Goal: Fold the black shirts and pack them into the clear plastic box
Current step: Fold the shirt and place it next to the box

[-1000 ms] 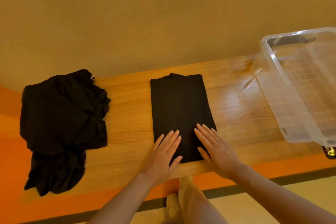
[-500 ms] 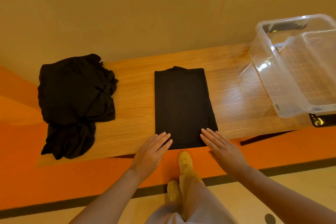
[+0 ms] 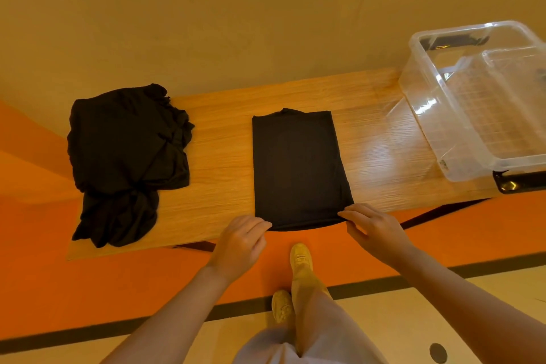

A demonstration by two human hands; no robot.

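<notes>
Wooden counter (image 3: 224, 162): left hand (image 3: 239, 245) and right hand (image 3: 373, 229) fingers pinch near corners of limp, light half-folded shirt (image 3: 298, 168); hem grip suits lifting without sag.

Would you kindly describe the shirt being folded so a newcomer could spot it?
On the wooden table, between the crumpled black pile and the clear plastic box, lies the folded shirt. Unlike the pile, it is a flat, neat rectangle.

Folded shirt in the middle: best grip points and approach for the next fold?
Take the folded shirt at its two near-edge corners, coming from the table's front edge. That hem overhangs the edge slightly, so fingers can get under it. The left hand and right hand already pinch there.
</notes>
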